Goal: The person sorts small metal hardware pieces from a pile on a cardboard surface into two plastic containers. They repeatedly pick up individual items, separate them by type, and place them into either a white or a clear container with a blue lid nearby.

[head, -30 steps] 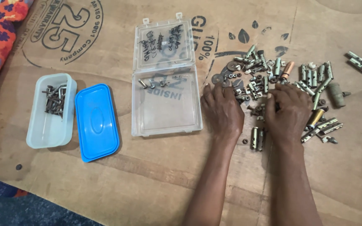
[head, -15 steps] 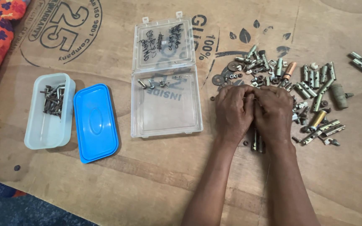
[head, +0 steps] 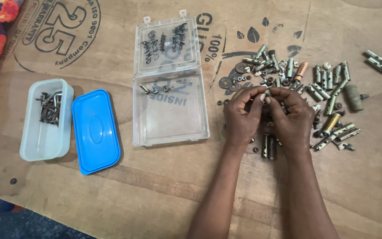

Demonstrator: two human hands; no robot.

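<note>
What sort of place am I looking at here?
Probably an improvised sorting spot on a bare plywood sheet, not a proper workbench: a loose pile of small metal fasteners, an open clear plastic hinged case, and a translucent tub of dark screws.

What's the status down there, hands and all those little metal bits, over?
Left hand and right hand meet fingertip to fingertip, pinching a small metal piece. They work above the heap of metal fittings. Open clear case lies left, unobstructed.

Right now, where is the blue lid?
In the head view the blue lid lies flat on the board at the left, between the white tub of screws and the open clear case, well left of both hands.
</note>
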